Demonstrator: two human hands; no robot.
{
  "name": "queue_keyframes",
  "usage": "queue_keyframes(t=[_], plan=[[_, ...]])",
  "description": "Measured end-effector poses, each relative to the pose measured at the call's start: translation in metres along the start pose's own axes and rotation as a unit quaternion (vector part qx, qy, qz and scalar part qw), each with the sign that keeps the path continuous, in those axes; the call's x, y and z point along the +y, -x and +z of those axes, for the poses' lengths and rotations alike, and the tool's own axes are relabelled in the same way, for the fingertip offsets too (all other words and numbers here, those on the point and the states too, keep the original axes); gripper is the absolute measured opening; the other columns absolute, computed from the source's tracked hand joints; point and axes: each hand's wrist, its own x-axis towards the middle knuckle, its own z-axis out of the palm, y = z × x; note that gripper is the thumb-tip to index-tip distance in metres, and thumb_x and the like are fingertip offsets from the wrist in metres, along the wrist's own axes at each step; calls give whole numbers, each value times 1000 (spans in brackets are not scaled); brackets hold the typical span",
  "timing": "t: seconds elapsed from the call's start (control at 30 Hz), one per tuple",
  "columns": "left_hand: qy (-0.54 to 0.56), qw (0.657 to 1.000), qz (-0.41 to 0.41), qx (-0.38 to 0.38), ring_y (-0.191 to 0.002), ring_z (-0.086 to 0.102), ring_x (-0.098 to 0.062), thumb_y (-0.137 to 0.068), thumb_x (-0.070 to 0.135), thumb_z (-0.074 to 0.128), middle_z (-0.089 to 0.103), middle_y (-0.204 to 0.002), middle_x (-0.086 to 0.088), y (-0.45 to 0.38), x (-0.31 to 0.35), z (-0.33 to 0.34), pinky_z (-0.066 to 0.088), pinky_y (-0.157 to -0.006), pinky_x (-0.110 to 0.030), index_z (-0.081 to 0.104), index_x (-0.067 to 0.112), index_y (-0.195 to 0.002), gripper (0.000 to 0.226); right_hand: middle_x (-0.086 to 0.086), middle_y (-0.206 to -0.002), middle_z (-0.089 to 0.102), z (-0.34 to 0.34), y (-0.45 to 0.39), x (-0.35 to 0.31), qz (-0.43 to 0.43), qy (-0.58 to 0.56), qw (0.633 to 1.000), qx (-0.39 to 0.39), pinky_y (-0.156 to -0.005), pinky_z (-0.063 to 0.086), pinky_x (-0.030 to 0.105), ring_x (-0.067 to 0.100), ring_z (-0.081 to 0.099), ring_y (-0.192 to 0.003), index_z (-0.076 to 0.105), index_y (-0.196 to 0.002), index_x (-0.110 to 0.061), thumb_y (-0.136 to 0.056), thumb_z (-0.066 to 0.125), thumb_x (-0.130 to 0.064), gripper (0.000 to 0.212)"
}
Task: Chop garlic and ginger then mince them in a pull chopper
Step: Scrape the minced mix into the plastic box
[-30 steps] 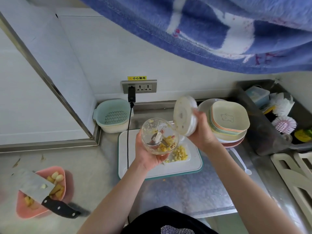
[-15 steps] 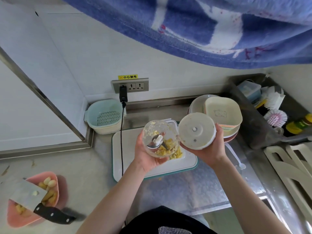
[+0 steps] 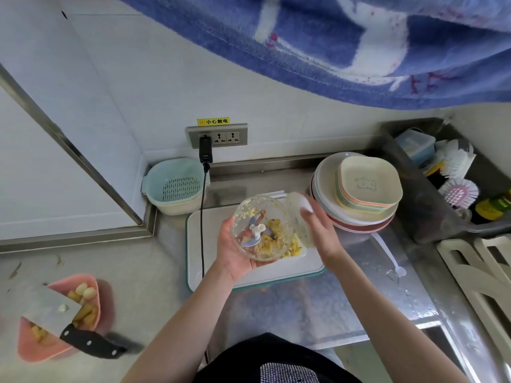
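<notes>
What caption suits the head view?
Left hand cradles clear chopper bowl of minced garlic-ginger; right hand holds its white lid alongside.

Single head-worn view, wide-angle, looking forward and down (steeply), close over countertop (image 3: 318,305) and wall corner

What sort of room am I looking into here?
Most likely a home kitchen: a steel counter with a cutting board, stacked plates and dish brushes by the wall.

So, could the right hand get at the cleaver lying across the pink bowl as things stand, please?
Probably not right away. The right hand is gripping the chopper lid, and the cleaver lies on the pink bowl far to the left, beyond the left hand holding the chopper bowl.
</notes>
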Motion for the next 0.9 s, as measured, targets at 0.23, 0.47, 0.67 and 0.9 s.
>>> queue_keyframes(t=[0.23, 0.47, 0.67, 0.9], plan=[[12, 999, 20, 31, -97, 67, -40, -79, 63, 44, 66, -117, -19, 5, 3, -6, 55, -69, -51, 67, 13, -116, 67, -28, -139, 43, 15, -1, 22, -75, 61, 995, 9, -108, 31, 23, -5, 35, -133, 43, -135, -43, -84, 54, -48, 52], [12, 998, 29, 61, -106, 60, -41, -75, 62, 47, 62, -124, -18, 9, 7, -16, 55, -69, -48, 60, 12, -126, 73, -16, -148, 39, 16, -3, 40, -214, 260, 941, 32, -115, 26, 40, 11, 26, -143, 38, -144, -31, -85, 47, -56, 65], [53, 998, 19, 37, -101, 60, -42, -77, 66, 43, 62, -121, -20, 8, 6, -16, 57, -64, -47, 61, 11, -121, 73, -19, -147, 37, 16, -4, 35, -233, 277, 930, 57, -113, 26, 45, 16, 28, -142, 39, -141, -33, -83, 47, -57, 64], [77, 997, 16, 8, -92, 64, -40, -83, 68, 36, 65, -113, -20, 4, 4, -15, 58, -60, -44, 62, 10, -117, 72, -5, -150, 38, 20, -7, 30, -239, 346, 905, 62, -111, 28, 49, 21, 29, -141, 39, -143, -28, -80, 46, -62, 72]])
